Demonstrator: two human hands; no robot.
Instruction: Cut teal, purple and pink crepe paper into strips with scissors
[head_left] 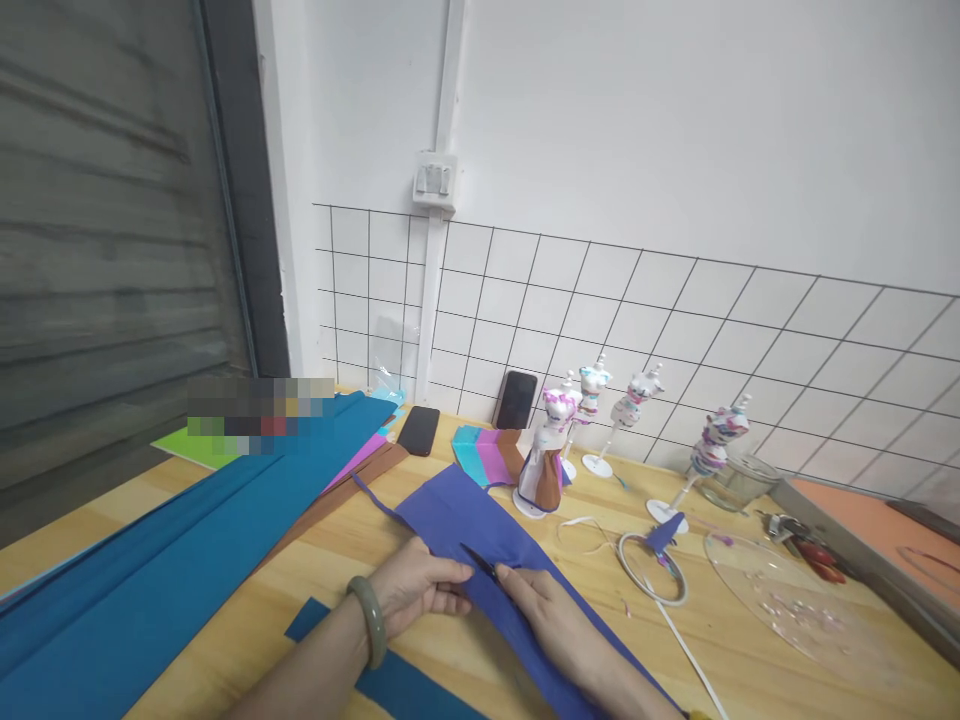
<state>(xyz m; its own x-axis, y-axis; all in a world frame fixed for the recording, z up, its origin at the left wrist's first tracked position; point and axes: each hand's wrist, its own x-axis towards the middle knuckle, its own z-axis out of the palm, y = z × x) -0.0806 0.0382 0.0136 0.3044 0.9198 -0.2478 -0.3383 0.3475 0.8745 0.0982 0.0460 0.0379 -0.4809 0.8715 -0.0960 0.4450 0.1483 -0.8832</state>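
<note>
My left hand (431, 582), with a green bangle at the wrist, pinches the edge of a purple-blue sheet (487, 530) of crepe paper or thin cloth. My right hand (544, 610) is closed around a pair of scissors (480, 560). Their dark, pointed blades lie against the sheet, close to the left fingertips; the handles are hidden in my palm. A narrow strip curls off the sheet's far left corner. Beneath my left forearm lies a teal strip (420, 690). Beyond the sheet stands a small dress form (559, 410) in a brown and white skirt.
Long folded teal sheets (187, 540) cover the table's left side. A phone (419, 431) lies flat behind; another phone (516, 400) leans on the wall. More dress forms (720, 440), a white ring (652, 570), a glass bowl (739, 482) and a clear bead tray (787, 600) stand right.
</note>
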